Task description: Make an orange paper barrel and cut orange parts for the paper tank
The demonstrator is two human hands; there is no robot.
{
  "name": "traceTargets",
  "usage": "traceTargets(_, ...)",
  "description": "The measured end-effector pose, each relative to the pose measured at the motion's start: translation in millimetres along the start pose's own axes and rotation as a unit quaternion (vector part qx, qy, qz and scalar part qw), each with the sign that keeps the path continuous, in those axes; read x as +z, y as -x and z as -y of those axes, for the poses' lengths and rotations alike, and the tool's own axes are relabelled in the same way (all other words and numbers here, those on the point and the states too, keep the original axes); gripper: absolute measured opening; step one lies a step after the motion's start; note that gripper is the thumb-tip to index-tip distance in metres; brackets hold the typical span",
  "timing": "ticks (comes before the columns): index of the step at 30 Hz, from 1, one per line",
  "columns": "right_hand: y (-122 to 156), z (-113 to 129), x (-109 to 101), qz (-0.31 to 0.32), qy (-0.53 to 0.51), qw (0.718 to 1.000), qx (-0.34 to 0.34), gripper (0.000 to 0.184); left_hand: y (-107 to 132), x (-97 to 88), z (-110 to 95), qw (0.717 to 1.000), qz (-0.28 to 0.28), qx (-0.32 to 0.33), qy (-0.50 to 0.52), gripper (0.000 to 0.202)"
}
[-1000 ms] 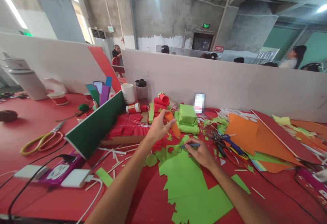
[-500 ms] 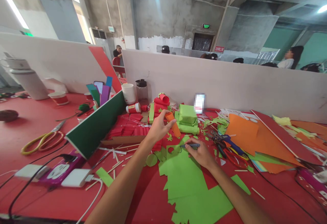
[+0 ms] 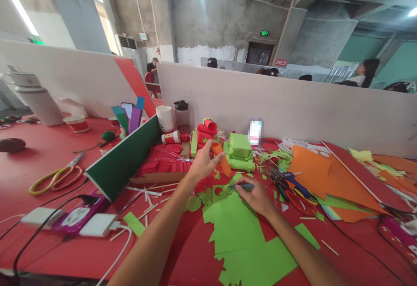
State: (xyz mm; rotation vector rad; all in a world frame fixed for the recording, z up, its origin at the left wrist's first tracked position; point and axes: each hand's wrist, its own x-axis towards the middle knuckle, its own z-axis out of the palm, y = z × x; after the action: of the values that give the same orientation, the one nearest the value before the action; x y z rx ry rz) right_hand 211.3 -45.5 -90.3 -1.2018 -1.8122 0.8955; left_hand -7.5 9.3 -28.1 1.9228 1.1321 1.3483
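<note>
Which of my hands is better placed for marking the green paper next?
Right, I'd say: your right hand holds a pen with its tip at the green paper, while your left hand holds the orange tube.

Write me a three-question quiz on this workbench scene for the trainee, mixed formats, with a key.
1. Multiple choice: which thing is the left hand touching?
a) the scissors with yellow and red handles
b) the orange paper tube
c) the stack of white cups
2. True or false: as the head camera sees it, the purple power strip lies to the left of the green paper.
3. Fill in the blank: the right hand holds a ____ over the green paper.

Key:
1. b
2. True
3. pen
</note>
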Motion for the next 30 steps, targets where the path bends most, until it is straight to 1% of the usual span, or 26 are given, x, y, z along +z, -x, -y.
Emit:
traceTargets(4,-0.2,0.2,0.8,0.008,0.004,1.0,-0.009,0.02,-0.1,-0.1,-0.3,1.0,0.002,-0.002,0.001,0.039)
traceTargets(8,-0.2,-2.5,0.3,-0.003,-0.031,0.999,0.015,0.022,0.0,-0.3,-0.1,1.0,-0.002,0.001,0.001,0.039)
traceTargets(10,-0.2,-3.6,0.1,-0.005,-0.029,0.999,0.02,0.021,0.1,-0.5,0.2,1.0,-0.001,0.002,-0.002,0.038)
traceTargets(14,-0.1,-3.3,1.0,0.007,0.002,1.0,-0.001,0.018,0.1,-0.8,0.5,1.0,0.001,0.001,-0.011,0.037)
traceTargets(16,0.1,-3.2,1.5,0.007,0.002,1.0,-0.008,0.017,-0.1,-0.7,0.5,1.0,-0.002,0.002,-0.013,0.037)
traceTargets(21,0.0,-6.1,1.6,-0.005,-0.032,0.999,0.016,0.018,-0.6,-0.3,1.6,1.0,-0.004,0.004,-0.008,0.037)
traceTargets(26,-0.6,-5.0,2.2,0.008,0.006,1.0,-0.008,0.015,-0.5,-0.1,2.6,1.0,-0.003,0.004,-0.02,0.038)
traceTargets(30,0.3,-3.1,1.8,0.004,-0.015,1.0,0.004,0.017,-0.4,-0.7,1.9,1.0,0.001,0.005,-0.02,0.038)
